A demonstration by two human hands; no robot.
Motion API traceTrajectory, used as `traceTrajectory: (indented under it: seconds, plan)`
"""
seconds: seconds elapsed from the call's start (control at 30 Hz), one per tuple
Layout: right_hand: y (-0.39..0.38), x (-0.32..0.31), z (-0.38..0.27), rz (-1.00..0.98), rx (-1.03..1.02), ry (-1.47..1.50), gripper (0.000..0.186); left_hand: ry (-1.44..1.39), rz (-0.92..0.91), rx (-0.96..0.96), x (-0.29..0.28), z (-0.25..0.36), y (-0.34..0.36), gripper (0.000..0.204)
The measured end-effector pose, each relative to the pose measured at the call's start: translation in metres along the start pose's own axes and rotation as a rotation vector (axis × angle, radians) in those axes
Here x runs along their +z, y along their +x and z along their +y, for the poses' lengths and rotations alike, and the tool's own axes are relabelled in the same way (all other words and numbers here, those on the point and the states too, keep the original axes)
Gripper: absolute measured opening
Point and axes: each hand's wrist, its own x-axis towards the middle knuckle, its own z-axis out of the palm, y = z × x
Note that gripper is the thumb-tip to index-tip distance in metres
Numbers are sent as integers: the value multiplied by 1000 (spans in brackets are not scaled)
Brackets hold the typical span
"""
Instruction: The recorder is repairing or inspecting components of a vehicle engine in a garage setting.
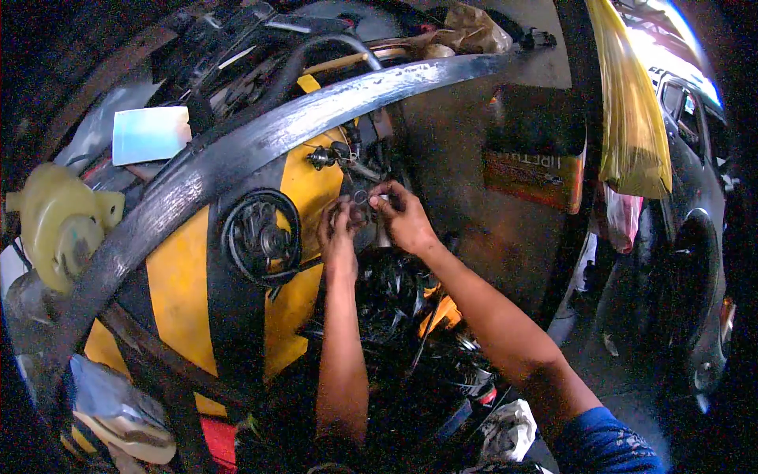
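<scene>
In front of the striped panel, my two hands are close together. My right hand (404, 218) pinches with thumb and index finger at the edge of a small thin ring (361, 197). My left hand (340, 229) is beside it with fingers curled; what they close on is dark and I cannot make it out. Just above the hands lies a small dark metal fitting (322, 157) joined to other parts. Left of my left hand, a coiled black hose (227, 241) rests against the yellow and black striped panel (178, 304).
A scuffed curved rail (276, 122) arches over the work spot. Far left are a yellowish plastic tank (59, 213) and a pale card (150, 136). At right are an orange-black box (529, 180), a hanging yellow bag (632, 110) and a dark vehicle (699, 253). Clutter fills the space below.
</scene>
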Motion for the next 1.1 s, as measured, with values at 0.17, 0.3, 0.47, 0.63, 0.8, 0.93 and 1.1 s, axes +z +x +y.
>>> traceTrajectory:
  seconds: [0.17, 0.3, 0.47, 0.63, 0.8, 0.93, 1.1]
  plan:
    - [-3, -6, 11, -22, -53, -73, 25, 73, -254, 75, -7, 6, 8, 41]
    - [-17, -13, 6, -100, 8, -92, 25, 103, -136, -34, -3, 8, 10, 41]
    - [-37, -17, 9, -122, 15, -352, 28, 80, -277, -133, -16, 3, 21, 37]
    - [-53, -34, 28, -54, 181, -572, 37, -321, -225, -283, -38, -3, 25, 32]
    - [-75, -72, 60, -33, 227, -643, 36, -15, -97, -203, -27, -1, 20, 29]
    - [-96, -64, 35, -38, 241, -526, 30, 643, -51, 468, -51, -18, 37, 36]
    - [-132, -67, 41, -62, 299, -344, 26, 488, -58, 290, -20, -25, 45, 50]
